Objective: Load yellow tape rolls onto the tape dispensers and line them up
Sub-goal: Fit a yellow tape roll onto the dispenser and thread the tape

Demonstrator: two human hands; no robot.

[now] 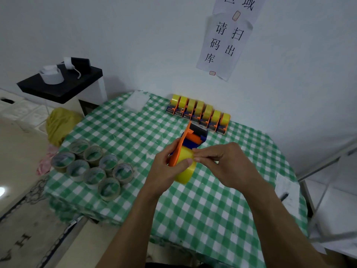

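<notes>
wall sign [226,41]: top cut off | yellow tape roll [185,172]: part hidden behind left hand [164,173]

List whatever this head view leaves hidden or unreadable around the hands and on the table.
Head view: the left hand covers the tape dispenser grip and the yellow tape roll hub, so seating is unclear.
The right hand pinches the roll's edge; its fingers hide any loose tape end.
The wall sign is cut off by the top edge.
Print on the paper sheet at right is too small.
</notes>
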